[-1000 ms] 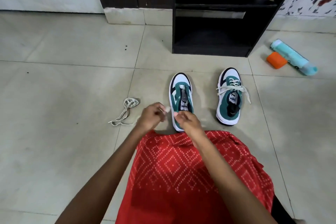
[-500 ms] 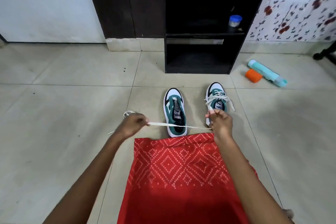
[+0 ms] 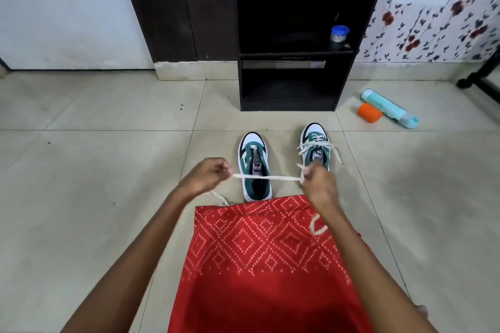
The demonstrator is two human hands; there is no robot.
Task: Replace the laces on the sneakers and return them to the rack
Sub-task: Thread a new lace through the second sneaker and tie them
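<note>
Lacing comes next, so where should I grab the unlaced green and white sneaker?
Probably by the heel collar of the unlaced green and white sneaker, coming from above on your side: it stands upright, heel toward you, its mouth open.

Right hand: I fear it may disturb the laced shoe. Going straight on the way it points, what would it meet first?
Probably the laced sneaker, lying just beyond the right hand that pinches the lace. The hand's height above the floor is unclear, so it might pass over.
</note>
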